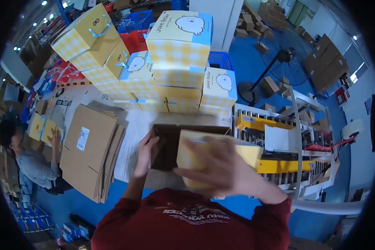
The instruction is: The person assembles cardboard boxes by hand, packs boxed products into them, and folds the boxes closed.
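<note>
An open brown cardboard box (164, 160) stands in front of me on the table, its inside dark. My left hand (144, 153) grips the left wall of this carton, with the fingers at its upper edge. My right hand (221, 164), smeared by motion, is closed over a pale yellow gift box (187, 146). That gift box is tilted above the right part of the carton, and the hand hides much of it. Whether it touches the carton, I cannot tell.
Yellow checked gift boxes (177, 54) are stacked at the back of the table. Flattened cartons (91, 146) lie on the left, near a co-worker (35, 160) handling a yellow box. To the right runs a roller conveyor (275, 166) with yellow rails; a fan (279, 58) stands beyond.
</note>
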Demonstrator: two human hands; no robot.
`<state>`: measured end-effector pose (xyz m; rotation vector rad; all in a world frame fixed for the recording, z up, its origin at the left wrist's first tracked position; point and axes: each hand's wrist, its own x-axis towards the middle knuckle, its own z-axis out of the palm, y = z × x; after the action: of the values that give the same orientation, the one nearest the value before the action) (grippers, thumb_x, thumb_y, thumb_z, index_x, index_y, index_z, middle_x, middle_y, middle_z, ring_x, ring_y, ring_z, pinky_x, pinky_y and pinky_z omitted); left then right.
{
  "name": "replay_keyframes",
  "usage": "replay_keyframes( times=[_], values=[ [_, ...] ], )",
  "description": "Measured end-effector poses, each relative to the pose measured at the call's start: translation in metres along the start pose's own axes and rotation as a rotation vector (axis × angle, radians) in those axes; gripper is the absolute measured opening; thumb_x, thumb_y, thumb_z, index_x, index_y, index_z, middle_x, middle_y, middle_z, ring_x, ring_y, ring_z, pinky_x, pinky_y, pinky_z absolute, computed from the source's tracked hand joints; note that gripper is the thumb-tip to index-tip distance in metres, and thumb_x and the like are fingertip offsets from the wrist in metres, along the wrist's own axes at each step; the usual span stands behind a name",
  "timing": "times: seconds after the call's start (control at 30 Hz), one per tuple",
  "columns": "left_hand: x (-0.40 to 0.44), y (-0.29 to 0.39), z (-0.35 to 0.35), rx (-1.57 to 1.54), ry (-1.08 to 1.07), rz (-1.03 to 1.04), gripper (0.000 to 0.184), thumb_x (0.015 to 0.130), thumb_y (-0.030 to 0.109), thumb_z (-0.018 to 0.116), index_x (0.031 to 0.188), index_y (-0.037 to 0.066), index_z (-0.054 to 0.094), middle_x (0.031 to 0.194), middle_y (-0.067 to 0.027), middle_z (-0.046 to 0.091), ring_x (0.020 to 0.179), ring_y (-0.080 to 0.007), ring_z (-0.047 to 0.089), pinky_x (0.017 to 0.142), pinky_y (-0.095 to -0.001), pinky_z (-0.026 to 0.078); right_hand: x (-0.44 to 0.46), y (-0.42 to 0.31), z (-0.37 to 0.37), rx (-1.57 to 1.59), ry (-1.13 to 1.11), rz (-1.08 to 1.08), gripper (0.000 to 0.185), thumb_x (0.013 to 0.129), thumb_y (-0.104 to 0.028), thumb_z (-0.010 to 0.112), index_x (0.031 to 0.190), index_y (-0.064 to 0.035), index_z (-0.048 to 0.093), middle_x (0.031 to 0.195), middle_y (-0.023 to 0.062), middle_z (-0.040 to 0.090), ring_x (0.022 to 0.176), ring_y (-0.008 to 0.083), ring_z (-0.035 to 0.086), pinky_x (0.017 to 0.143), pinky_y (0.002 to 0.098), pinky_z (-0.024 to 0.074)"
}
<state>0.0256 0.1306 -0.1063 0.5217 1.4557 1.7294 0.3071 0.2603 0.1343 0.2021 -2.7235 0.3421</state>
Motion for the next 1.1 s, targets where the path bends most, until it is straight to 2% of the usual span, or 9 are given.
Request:
replay_keyframes(
  times=[0.23, 0.3, 0.4, 0.43, 0.57, 0.7, 0.8, 0.97, 1.1],
  values=[
    [-0.025, 0.022, 0.008, 0.547, 0.237, -0.117, 0.037, 0.098, 0.023, 0.068, 0.128, 0.002, 0.064, 0.103, -0.0091, 0.067, 0.095, -0.0132, 0.062, 0.084, -0.0287, 0.050, -0.115, 0.049, 0.137, 0.699, 0.356, 0.801, 0.058, 0.084, -0.027, 0.073, 0.137, -0.0083, 0.061, 0.137, 0.0242, 0.056, 0.119, 0.0391, 0.059, 0.096, 0.0452, 0.0526],
    [-0.050, 0.025, 0.007, 0.734, -0.498, 0.077, 0.030, 0.095, 0.027, 0.074, 0.114, 0.004, 0.065, 0.096, -0.0101, 0.070, 0.090, -0.0216, 0.067, 0.078, -0.0349, 0.053, -0.117, 0.067, 0.174, 0.976, -0.011, 0.763, 0.049, 0.088, -0.020, 0.070, 0.134, -0.0046, 0.061, 0.130, 0.0230, 0.061, 0.114, 0.0356, 0.063, 0.096, 0.0411, 0.0539],
    [-0.081, 0.046, 0.018, 1.092, -0.485, 0.434, 0.033, 0.093, 0.023, 0.075, 0.115, 0.002, 0.063, 0.107, -0.0149, 0.068, 0.100, -0.0329, 0.066, 0.089, -0.0410, 0.051, -0.084, 0.111, 0.169, 0.949, -0.399, 0.535, 0.036, 0.094, -0.010, 0.064, 0.129, 0.0009, 0.063, 0.121, 0.0214, 0.069, 0.108, 0.0304, 0.068, 0.094, 0.0349, 0.0560],
    [-0.080, 0.051, 0.019, 1.268, -0.467, 0.621, 0.035, 0.091, 0.022, 0.075, 0.115, 0.001, 0.062, 0.113, -0.0173, 0.068, 0.105, -0.0385, 0.065, 0.095, -0.0441, 0.050, -0.064, 0.122, 0.149, 0.354, -0.546, 0.191, 0.046, 0.092, -0.021, 0.071, 0.132, -0.0016, 0.061, 0.122, 0.0229, 0.066, 0.106, 0.0348, 0.066, 0.096, 0.0344, 0.0540],
    [-0.019, 0.001, 0.013, 0.786, -0.276, 1.147, 0.035, 0.090, 0.019, 0.075, 0.116, 0.000, 0.062, 0.113, -0.0150, 0.068, 0.112, -0.0395, 0.062, 0.098, -0.0429, 0.049, 0.029, 0.088, 0.139, 0.111, 0.347, 0.571, 0.073, 0.089, -0.015, 0.070, 0.153, 0.0024, 0.038, 0.159, 0.0261, 0.039, 0.152, 0.0393, 0.033, 0.116, 0.0425, 0.0405],
    [-0.030, 0.039, 0.016, 0.922, -0.112, 0.562, 0.039, 0.085, 0.018, 0.078, 0.116, 0.001, 0.061, 0.114, -0.0188, 0.064, 0.119, -0.0419, 0.058, 0.097, -0.0450, 0.051, -0.009, 0.024, 0.177, -0.051, 0.046, 0.585, 0.072, 0.086, -0.010, 0.071, 0.150, 0.0029, 0.040, 0.154, 0.0240, 0.047, 0.147, 0.0401, 0.040, 0.117, 0.0472, 0.0380],
    [-0.099, 0.048, -0.007, 1.068, -0.210, 0.320, 0.041, 0.084, 0.023, 0.082, 0.113, 0.002, 0.061, 0.122, -0.0212, 0.060, 0.118, -0.0421, 0.060, 0.093, -0.0452, 0.054, -0.030, 0.055, 0.160, 0.087, 0.387, 0.509, 0.055, 0.083, -0.003, 0.072, 0.135, 0.0035, 0.054, 0.141, 0.0229, 0.055, 0.131, 0.0394, 0.052, 0.111, 0.0471, 0.0401],
    [-0.102, 0.070, -0.008, 1.009, -0.193, 0.524, 0.048, 0.084, 0.026, 0.082, 0.119, 0.002, 0.061, 0.126, -0.0222, 0.060, 0.119, -0.0424, 0.061, 0.096, -0.0451, 0.054, -0.028, 0.014, 0.131, 0.371, 0.835, 0.633, 0.025, 0.083, 0.004, 0.066, 0.107, -0.0021, 0.070, 0.098, 0.0151, 0.069, 0.091, 0.0302, 0.067, 0.081, 0.0379, 0.0544],
    [-0.075, 0.078, -0.016, 1.149, -0.491, 0.374, 0.056, 0.081, 0.028, 0.084, 0.125, 0.005, 0.059, 0.130, -0.0220, 0.058, 0.120, -0.0420, 0.060, 0.096, -0.0464, 0.053, -0.040, 0.019, 0.206, 0.708, 0.243, 0.596, 0.017, 0.087, 0.003, 0.064, 0.100, -0.0027, 0.073, 0.080, 0.0082, 0.068, 0.072, 0.0197, 0.065, 0.066, 0.0310, 0.0526]
  ],
)
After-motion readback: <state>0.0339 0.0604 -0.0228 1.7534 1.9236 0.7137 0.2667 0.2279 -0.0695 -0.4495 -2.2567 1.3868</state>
